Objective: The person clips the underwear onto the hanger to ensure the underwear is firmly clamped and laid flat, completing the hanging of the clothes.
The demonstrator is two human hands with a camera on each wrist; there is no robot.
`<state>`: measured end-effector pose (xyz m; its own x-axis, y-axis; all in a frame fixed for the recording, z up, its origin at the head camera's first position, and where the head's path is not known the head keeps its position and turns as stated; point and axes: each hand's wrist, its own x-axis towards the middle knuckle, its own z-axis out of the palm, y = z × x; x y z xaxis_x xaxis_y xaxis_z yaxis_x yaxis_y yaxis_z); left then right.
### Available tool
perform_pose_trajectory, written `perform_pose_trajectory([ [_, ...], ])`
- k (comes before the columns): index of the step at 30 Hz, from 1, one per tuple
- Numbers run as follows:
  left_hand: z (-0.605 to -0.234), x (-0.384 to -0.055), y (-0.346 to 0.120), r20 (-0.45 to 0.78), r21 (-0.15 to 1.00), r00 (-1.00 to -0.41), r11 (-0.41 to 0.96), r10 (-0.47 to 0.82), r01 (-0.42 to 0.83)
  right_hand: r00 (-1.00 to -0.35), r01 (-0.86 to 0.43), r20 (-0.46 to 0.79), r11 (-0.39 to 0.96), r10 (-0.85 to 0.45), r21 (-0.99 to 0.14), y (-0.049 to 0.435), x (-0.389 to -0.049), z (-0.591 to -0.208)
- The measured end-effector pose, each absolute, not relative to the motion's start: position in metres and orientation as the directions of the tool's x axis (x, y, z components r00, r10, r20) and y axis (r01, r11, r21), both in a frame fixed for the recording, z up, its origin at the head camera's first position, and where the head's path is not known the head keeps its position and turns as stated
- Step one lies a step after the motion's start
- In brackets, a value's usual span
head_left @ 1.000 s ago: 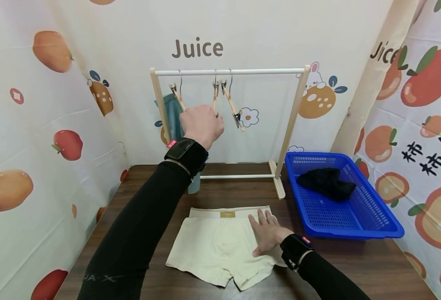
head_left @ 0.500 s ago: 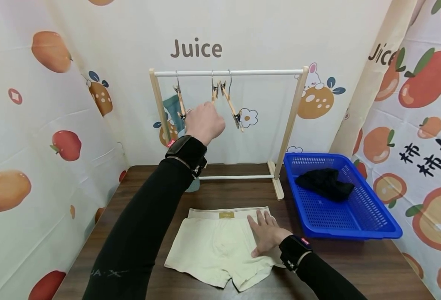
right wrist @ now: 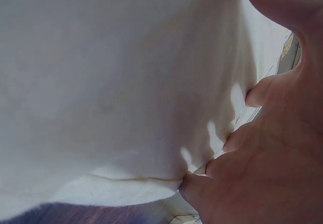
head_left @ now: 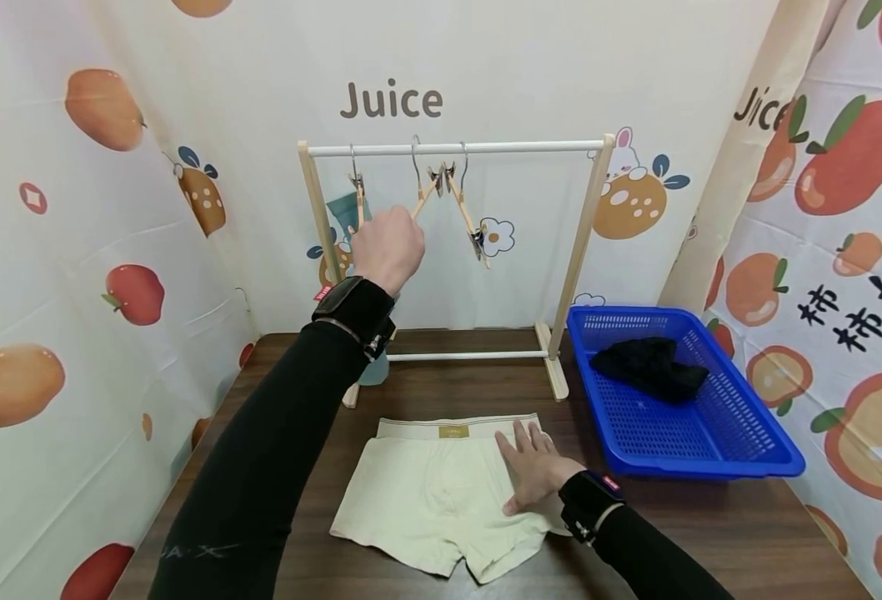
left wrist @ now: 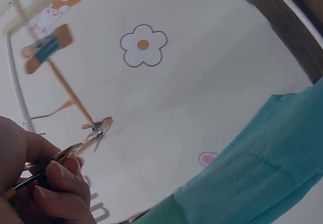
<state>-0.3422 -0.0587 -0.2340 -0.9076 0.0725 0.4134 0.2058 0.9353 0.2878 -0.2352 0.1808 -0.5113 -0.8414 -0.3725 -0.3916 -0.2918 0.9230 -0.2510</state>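
My left hand [head_left: 390,250] reaches up to the drying rack and grips a wooden clip hanger [head_left: 426,196], the middle one, whose hook is at the rail. In the left wrist view its fingers [left wrist: 63,181] pinch the hanger near a metal clip. The hanger tilts, with its far clip close to the right hanger [head_left: 465,212]. A teal garment [left wrist: 252,168] hangs beside that hand, partly hidden in the head view. My right hand [head_left: 537,471] rests with spread fingers on cream boxer briefs [head_left: 411,483], laid flat on the table with the waistband away from me.
The rack's white rail [head_left: 531,147] spans two wooden posts at the back of the brown table [head_left: 486,387]. A blue plastic basket [head_left: 699,467] with a black garment [head_left: 651,367] stands at the right. Fruit-printed curtains enclose the table.
My left hand has moved slightly left with the middle hanger, whose hook has slid left and which now tilts more. The left hanger and teal garment have swung. My right hand stays in place.
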Motion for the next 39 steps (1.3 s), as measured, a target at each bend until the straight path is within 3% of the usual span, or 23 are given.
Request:
perform_pose_trajectory([
  [19,-0.224,-0.314,-0.087,0.464,0.309,-0.882,0.919,0.081,0.246,-0.842,-0.283,-0.386,0.918,-0.377,-0.278,0.182,-0.233,-0.511],
  [29,-0.249,-0.29,-0.097,0.536,0.309,-0.842,0.914,0.062,0.264,-0.84,-0.293,-0.381,0.914,-0.386,-0.281,0.183,-0.234,-0.511],
  [39,-0.296,-0.255,-0.098,0.603,0.295,-0.797,0.916,0.043,0.273,-0.836,-0.272,-0.391,0.91,-0.384,-0.312,0.186,-0.234,-0.509],
])
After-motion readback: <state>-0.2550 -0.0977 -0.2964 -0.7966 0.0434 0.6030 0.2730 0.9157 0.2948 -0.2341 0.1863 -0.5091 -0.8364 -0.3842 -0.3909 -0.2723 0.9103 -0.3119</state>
